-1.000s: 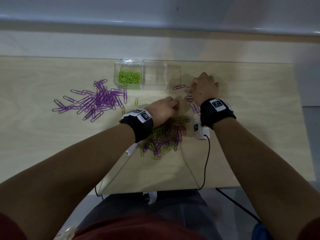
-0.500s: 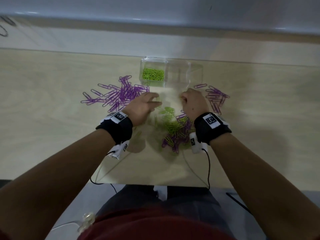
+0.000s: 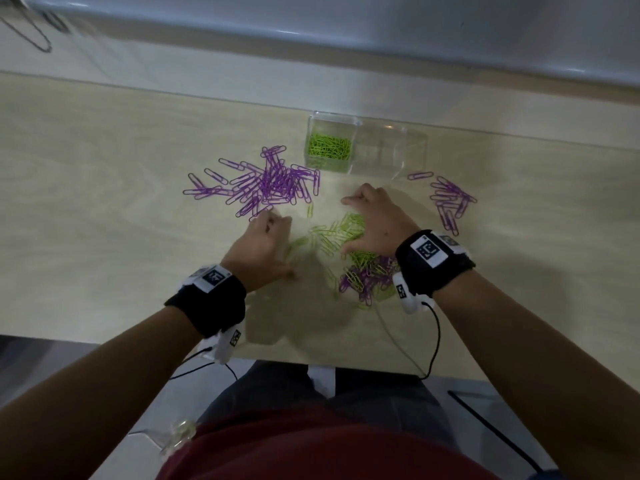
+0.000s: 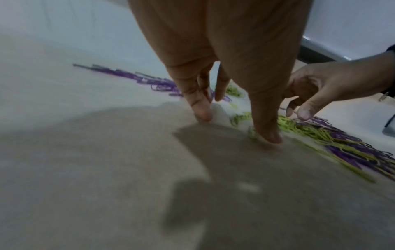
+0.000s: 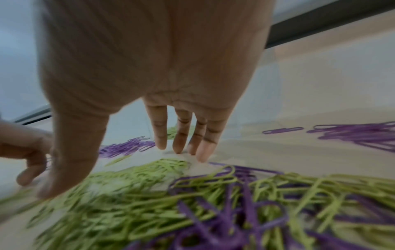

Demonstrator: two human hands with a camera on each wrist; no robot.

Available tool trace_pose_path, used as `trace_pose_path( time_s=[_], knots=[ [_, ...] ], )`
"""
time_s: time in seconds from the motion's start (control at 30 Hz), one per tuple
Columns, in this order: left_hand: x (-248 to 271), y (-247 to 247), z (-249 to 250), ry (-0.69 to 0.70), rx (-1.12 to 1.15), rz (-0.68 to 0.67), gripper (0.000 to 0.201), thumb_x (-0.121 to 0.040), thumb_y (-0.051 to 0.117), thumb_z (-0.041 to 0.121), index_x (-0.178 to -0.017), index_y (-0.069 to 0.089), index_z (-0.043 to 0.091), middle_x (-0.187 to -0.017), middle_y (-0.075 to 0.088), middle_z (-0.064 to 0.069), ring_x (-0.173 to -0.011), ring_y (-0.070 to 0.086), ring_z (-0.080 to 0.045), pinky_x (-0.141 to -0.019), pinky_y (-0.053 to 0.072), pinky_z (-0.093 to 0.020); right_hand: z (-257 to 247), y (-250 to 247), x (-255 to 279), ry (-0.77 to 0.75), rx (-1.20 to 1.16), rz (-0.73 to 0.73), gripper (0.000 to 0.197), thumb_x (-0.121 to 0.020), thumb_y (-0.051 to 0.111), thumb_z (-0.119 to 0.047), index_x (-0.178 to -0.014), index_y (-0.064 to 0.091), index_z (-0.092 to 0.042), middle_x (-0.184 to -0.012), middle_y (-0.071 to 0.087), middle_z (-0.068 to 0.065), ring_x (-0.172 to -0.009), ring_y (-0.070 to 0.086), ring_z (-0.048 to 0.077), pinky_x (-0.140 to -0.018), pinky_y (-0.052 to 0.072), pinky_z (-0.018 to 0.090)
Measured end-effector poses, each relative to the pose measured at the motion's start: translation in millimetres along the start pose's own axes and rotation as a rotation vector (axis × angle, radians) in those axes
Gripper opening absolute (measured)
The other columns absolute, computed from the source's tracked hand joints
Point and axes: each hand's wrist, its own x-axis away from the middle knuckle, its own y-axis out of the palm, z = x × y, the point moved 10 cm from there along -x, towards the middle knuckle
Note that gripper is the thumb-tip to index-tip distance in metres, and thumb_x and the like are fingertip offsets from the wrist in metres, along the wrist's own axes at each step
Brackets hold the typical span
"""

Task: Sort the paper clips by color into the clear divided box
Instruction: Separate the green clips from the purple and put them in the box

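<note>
Both hands spread-fingered, left hand and right hand on green clips, lying every way, seemingly ungripped.

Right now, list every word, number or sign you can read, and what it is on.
No readable words or numbers.
Right wristband: square black-and-white marker pattern, no letters.
Left wristband: similar marker, blurred.
Wrist camera housings: small marker tags, too small to read.
Clear divided box: no label visible.

Divided box behind the hands — clip piles flanking.
</note>
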Motion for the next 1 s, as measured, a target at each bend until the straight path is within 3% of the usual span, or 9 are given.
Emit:
trace_pose_path(
  time_s=[0.07,0.17,0.3,0.4,0.5,0.6,0.77,0.87,1.0],
  knots=[
    [0,5,7,0.004,0.005,0.003,0.098,-0.054,0.086,0.037,-0.132,0.036,0.003,-0.122,0.037,-0.019,-0.107,0.044,-0.033,-0.089,0.050,-0.040,-10,10,-1,-0.024,0.039,-0.021,0.097,-0.061,0.080,-0.055,-0.139,0.038,-0.015,-0.125,0.035,0.003,-0.115,0.032,0.022,-0.094,0.041,0.037],
    [-14,5,25,-0.006,0.103,0.025,0.084,-0.060,0.083,0.019,-0.130,0.040,0.000,-0.121,0.038,-0.019,-0.102,0.048,-0.032,-0.086,0.049,-0.038,-21,20,0,-0.049,0.037,-0.005,0.081,-0.065,0.081,-0.041,-0.130,0.043,-0.013,-0.122,0.038,0.005,-0.112,0.037,0.023,-0.090,0.045,0.038],
    [-39,16,42,0.019,0.171,-0.041,0.083,-0.063,0.081,0.022,-0.134,0.042,0.004,-0.124,0.039,-0.017,-0.109,0.047,-0.030,-0.091,0.044,-0.032,-22,20,0,-0.035,-0.044,0.026,0.052,-0.076,0.075,-0.020,-0.121,0.052,-0.010,-0.117,0.047,0.009,-0.105,0.049,0.026,-0.085,0.043,0.035],
    [-48,19,58,0.092,0.153,-0.063,0.063,-0.065,0.078,0.023,-0.121,0.054,0.004,-0.114,0.043,-0.015,-0.102,0.049,-0.029,-0.086,0.046,-0.032,-21,16,-4,-0.038,-0.017,0.031,0.029,-0.078,0.067,-0.014,-0.106,0.060,-0.008,-0.106,0.056,0.010,-0.097,0.054,0.029,-0.079,0.041,0.034],
    [-53,18,65,0.122,0.101,-0.071,0.061,-0.068,0.077,0.023,-0.122,0.056,0.005,-0.117,0.047,-0.015,-0.106,0.050,-0.030,-0.088,0.046,-0.032,-9,7,-6,0.005,-0.093,0.063,0.015,-0.078,0.066,-0.010,-0.093,0.069,-0.010,-0.097,0.065,0.010,-0.090,0.060,0.028,-0.077,0.046,0.033],
    [-59,12,64,0.090,0.101,-0.048,0.046,-0.075,0.074,0.022,-0.117,0.060,0.009,-0.123,0.051,-0.010,-0.111,0.052,-0.027,-0.091,0.045,-0.033,14,-7,-2,0.104,-0.323,0.139,0.010,-0.074,0.076,-0.008,-0.084,0.074,-0.009,-0.087,0.071,0.007,-0.078,0.063,0.019,-0.072,0.047,0.026],
    [-63,9,78,0.157,0.049,-0.101,0.016,-0.078,0.065,0.015,-0.092,0.063,0.006,-0.109,0.057,-0.011,-0.096,0.058,-0.031,-0.079,0.046,-0.035,36,-28,10,0.231,-0.827,0.227,0.014,-0.069,0.080,-0.002,-0.079,0.071,0.000,-0.071,0.067,0.012,-0.057,0.063,0.017,-0.059,0.056,0.030],
    [-62,9,89,0.197,-0.075,-0.154,0.018,-0.085,0.057,0.019,-0.096,0.058,0.004,-0.110,0.053,-0.013,-0.097,0.054,-0.030,-0.076,0.035,-0.031,30,-58,8,0.201,-1.002,0.304,0.017,-0.070,0.078,0.002,-0.083,0.069,0.005,-0.075,0.066,0.015,-0.060,0.064,0.013,-0.061,0.056,0.025],
    [-62,6,95,0.234,-0.182,-0.202,0.023,-0.090,0.050,0.020,-0.103,0.055,0.002,-0.115,0.052,-0.015,-0.100,0.054,-0.033,-0.079,0.036,-0.035,19,-108,-15,0.122,-0.995,0.420,0.014,-0.071,0.077,0.003,-0.081,0.068,0.003,-0.073,0.066,0.011,-0.060,0.065,0.013,-0.061,0.057,0.026]
  ],
)
